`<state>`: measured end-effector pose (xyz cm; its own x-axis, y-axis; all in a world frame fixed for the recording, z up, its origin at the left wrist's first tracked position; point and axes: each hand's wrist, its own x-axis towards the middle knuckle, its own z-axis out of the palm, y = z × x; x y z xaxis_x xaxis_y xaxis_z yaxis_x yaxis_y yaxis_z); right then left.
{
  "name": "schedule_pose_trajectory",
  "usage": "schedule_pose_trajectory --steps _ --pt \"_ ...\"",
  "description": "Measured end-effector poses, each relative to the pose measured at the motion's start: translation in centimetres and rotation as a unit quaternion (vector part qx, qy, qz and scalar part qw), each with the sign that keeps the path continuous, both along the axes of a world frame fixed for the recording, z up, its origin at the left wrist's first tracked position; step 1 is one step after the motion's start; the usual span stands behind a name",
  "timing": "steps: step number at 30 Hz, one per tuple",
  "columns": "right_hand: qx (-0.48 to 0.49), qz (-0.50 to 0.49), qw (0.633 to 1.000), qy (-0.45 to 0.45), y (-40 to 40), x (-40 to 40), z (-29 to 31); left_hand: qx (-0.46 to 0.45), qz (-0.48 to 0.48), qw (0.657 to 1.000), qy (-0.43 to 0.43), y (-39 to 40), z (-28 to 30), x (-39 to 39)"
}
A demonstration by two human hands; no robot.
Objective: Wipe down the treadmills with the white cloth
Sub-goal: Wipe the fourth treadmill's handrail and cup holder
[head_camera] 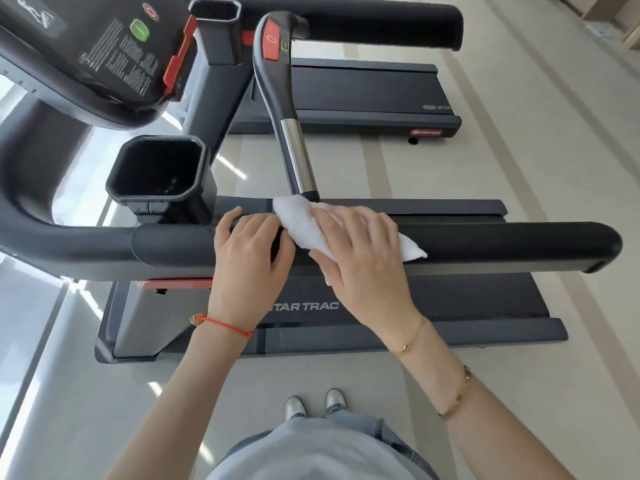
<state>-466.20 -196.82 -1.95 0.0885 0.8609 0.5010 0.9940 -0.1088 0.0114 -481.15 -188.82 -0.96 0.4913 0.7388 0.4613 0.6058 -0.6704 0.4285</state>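
Two treadmills show here, and the wiping looks to be somewhere in its middle, on the near one. The right hand (360,251) presses the white cloth (304,220) flat onto the near handrail (502,244), fingers spread and fairly straight over it, so this grip is more a press than a clench; one corner of the cloth pokes out on the far-end side of that hand, and the bunched part lies just beyond its fingertips, touching the foot of the silver-and-black pulse bar (294,147). The left hand (249,251) sits right beside the right one on the same rail, fingers curled over the top, holding the rail itself and no cloth.

How much is done cannot be read off the surfaces: nothing shows a wiped patch against an unwiped one. Judging from where the cloth lies, the rail out past the right hand towards its rounded end likely remains, as do the cup holder (159,168) beyond the left hand, the console (104,50) further off that way, and the deck (450,299) below both hands. The second treadmill (363,95), well beyond the cloth, is out of reach from here and I take it as still to do
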Motion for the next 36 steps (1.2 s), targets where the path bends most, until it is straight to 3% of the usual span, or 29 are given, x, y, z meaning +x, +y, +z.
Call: schedule_pose_trajectory --steps 3,8,12,18,24,29,33,36 --pt "-0.006 0.007 1.0 -0.023 -1.8 3.8 0.3 -0.005 -0.005 1.0 -0.002 -0.1 0.0 -0.1" --pt "-0.009 -0.118 0.993 0.023 -0.2 5.6 1.9 -0.015 -0.005 1.0 -0.002 -0.1 0.4 -0.1" --pt "-0.043 -0.058 0.997 0.022 2.4 3.2 2.2 -0.013 -0.003 1.0 0.002 -0.2 0.6 -0.1" --pt "0.047 0.026 0.999 0.009 -2.1 4.2 0.0 -0.014 -0.005 1.0 0.006 -0.2 0.3 -0.1" --pt "0.055 -0.166 0.984 0.038 -0.9 6.4 1.4 -0.013 -0.01 1.0 0.004 -0.3 0.4 -0.2" --pt "0.071 -0.054 0.995 0.032 1.1 0.4 0.0 -0.022 -0.009 0.999 0.026 -0.2 0.6 -0.3" --pt "0.082 0.006 0.997 -0.002 -0.2 2.2 -0.4 -0.026 0.002 0.999 0.045 -0.5 0.9 0.0" --pt "0.097 -0.021 0.995 -0.004 -2.0 5.7 -0.3 -0.021 0.004 0.999 0.041 -1.0 1.3 0.9"
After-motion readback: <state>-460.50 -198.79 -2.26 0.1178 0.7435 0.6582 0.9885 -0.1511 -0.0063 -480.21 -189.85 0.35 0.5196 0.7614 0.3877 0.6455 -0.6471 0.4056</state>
